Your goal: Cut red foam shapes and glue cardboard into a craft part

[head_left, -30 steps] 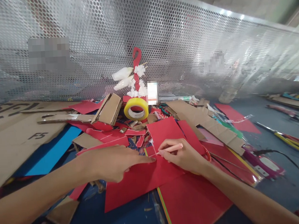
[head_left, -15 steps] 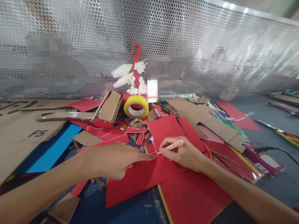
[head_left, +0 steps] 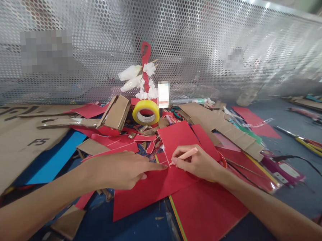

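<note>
My right hand (head_left: 195, 163) grips a slim pink pen-shaped tool (head_left: 188, 154); its tip is down by the white lines on a red card sheet (head_left: 143, 202), and I cannot tell whether it is a pen or a knife. With the index finger stretched out, my left hand (head_left: 123, 171) presses on the same sheet just left of the tip. Its other fingers are loosely bent, with nothing visible in them. Beyond the hands another red card piece (head_left: 176, 136) lies at an angle. More red card (head_left: 209, 215) lies under the sheet, towards me.
A yellow tape roll (head_left: 146, 112) stands behind the scraps, before a red stand with white flowers (head_left: 146, 74). Cardboard (head_left: 11, 142) lies left. At right are a purple device (head_left: 283, 168) with a cord and yellow-handled scissors (head_left: 310, 146). A perforated metal panel (head_left: 189, 43) closes the back.
The view has shifted slightly. Both hands keep nearly the same place on the red sheet, and the pink tool stays in my right hand.
</note>
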A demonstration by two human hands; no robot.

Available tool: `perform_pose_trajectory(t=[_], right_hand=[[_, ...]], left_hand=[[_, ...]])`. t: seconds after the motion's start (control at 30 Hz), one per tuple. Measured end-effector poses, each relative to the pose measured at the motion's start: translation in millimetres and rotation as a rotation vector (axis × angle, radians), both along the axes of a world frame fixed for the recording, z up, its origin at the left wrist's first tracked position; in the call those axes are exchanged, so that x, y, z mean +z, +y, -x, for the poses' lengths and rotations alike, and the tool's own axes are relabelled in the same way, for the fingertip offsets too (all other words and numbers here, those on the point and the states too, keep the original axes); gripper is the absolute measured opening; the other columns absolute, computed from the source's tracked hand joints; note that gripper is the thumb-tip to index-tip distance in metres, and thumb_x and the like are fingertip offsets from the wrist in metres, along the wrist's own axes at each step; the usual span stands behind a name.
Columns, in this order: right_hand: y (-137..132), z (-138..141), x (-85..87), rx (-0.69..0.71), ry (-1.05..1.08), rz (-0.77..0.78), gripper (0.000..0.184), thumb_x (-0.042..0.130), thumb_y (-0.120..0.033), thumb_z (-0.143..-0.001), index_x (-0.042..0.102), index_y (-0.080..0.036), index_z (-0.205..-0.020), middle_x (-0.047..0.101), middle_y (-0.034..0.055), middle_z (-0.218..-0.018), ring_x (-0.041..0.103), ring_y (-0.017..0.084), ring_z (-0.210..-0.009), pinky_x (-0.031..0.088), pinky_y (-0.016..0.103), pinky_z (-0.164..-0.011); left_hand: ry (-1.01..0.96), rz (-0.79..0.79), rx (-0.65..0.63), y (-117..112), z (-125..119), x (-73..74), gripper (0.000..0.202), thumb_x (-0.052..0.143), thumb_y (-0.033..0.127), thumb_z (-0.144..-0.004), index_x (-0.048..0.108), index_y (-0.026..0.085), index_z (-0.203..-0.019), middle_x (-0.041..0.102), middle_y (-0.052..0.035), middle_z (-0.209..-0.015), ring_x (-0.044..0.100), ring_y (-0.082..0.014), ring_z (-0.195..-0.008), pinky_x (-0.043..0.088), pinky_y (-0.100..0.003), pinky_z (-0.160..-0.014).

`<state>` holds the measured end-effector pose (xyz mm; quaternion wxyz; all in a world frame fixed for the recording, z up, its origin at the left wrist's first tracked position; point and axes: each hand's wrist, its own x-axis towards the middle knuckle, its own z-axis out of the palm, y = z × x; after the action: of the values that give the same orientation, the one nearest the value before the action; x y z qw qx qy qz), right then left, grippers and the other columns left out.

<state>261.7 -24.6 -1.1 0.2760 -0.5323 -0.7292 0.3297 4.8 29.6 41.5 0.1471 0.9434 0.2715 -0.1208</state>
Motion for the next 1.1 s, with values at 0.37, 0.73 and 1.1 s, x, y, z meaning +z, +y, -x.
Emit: perform_pose_trajectory(t=[0.37, 0.73, 1.1], right_hand=[[-1.5, -1.5, -1.5, 0.026, 0.019, 0.035, 0.017, 0.06, -0.026, -0.091, 0.073, -0.02, -0.081, 0.076, 0.0011, -0.082, 0.067, 0.014, -0.073, 0.044, 0.023, -0.064], [-1.9, -3.1, -1.2, 0.03, 0.045, 0.057, 0.015, 0.059, -0.024, -0.09, 0.071, -0.02, -0.081, 0.076, 0.0012, -0.081, 0.067, 0.015, -0.073, 0.045, 0.023, -0.063], [-3.3, -3.0, 0.3, 0.075, 0.076, 0.097, 0.015, 0.059, -0.019, -0.087, 0.069, -0.019, -0.076, 0.075, 0.0006, -0.077, 0.066, 0.014, -0.07, 0.044, 0.023, -0.061]], left_hand=[[-0.061, 0.112, -0.014, 4.1, 2.7, -6.0, 0.051, 0.051, 0.028, -0.096, 0.055, 0.038, -0.145, 0.075, -0.0048, -0.122, 0.072, -0.0225, -0.101, 0.052, -0.029, -0.085], [-0.02, 0.055, -0.018, 1.0, -0.2, -2.1, 0.048, 0.049, 0.031, -0.099, 0.054, 0.042, -0.145, 0.075, -0.0022, -0.122, 0.073, -0.0218, -0.099, 0.053, -0.028, -0.082], [-0.093, 0.098, 0.006, -1.3, 0.8, -5.9, 0.044, 0.044, 0.034, -0.102, 0.057, 0.041, -0.143, 0.075, -0.0024, -0.123, 0.072, -0.0213, -0.104, 0.053, -0.027, -0.087]])
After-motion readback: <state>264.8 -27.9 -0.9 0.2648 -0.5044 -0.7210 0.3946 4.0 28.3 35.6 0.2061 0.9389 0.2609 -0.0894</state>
